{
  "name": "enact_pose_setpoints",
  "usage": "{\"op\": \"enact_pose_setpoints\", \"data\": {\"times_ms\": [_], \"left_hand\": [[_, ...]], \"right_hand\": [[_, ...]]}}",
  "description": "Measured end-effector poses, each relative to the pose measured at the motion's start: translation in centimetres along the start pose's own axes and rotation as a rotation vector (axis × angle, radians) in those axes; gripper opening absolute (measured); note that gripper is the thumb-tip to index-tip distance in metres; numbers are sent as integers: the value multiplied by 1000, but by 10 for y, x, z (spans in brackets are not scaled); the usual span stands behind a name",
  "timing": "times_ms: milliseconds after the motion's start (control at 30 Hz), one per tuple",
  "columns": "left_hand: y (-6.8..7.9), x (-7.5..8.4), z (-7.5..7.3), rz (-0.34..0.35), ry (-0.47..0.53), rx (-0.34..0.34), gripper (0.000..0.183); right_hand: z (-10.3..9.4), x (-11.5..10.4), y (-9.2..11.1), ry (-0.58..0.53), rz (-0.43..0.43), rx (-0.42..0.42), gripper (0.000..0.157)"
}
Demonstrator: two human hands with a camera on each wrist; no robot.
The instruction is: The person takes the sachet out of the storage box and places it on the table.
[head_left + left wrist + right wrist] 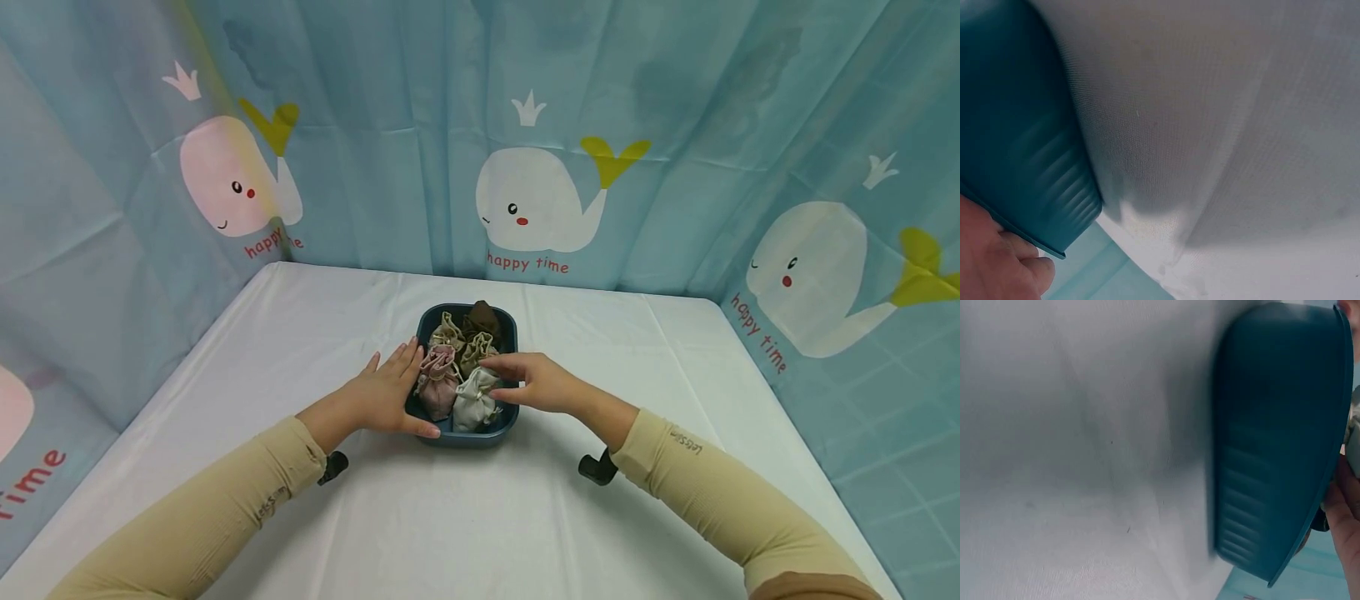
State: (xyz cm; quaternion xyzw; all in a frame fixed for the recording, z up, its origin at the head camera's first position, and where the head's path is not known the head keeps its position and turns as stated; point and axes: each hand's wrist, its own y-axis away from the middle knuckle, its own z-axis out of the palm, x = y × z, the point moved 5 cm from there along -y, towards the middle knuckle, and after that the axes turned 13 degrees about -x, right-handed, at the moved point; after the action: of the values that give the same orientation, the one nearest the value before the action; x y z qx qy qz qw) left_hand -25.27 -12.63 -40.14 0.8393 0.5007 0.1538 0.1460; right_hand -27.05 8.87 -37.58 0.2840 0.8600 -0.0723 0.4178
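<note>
A dark blue plastic bin [471,438] holds several small drawstring pouches. At its front right is a white pouch [476,403], and to the left of that a pink pouch [438,393]. Behind them are tan pouches [447,332] and a dark brown one [482,320]. My left hand [384,396] rests along the left rim, fingers straight and thumb across the front corner. My right hand [543,382] reaches over the right rim, its fingertips at the white pouch, thumb and fingers apart. The right wrist view shows its fingers [1342,512] beside the bin's rim, partly cut off.
The bin stands on a table covered with a white cloth [480,517]. Behind and at both sides hangs a light blue curtain [390,200] printed with whales. Black wrist devices [597,467] sit under both forearms.
</note>
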Motion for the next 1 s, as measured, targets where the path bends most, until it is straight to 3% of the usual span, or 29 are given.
{"op": "enact_pose_setpoints", "data": {"times_ms": [133, 333, 700, 867, 1000], "left_hand": [[0, 1, -1, -1, 3, -2, 132], [-1, 1, -1, 0, 18, -5, 131], [0, 2, -2, 9, 26, -1, 130], [1, 2, -2, 6, 32, -6, 130], [0, 1, 0, 4, 31, -5, 130]], "right_hand": [[0, 1, -2, -28, 38, 14, 47], [0, 5, -4, -35, 123, 51, 31], [-1, 4, -6, 3, 134, 95, 7], [2, 1, -6, -59, 142, 91, 6], [2, -2, -7, -32, 139, 97, 7]]}}
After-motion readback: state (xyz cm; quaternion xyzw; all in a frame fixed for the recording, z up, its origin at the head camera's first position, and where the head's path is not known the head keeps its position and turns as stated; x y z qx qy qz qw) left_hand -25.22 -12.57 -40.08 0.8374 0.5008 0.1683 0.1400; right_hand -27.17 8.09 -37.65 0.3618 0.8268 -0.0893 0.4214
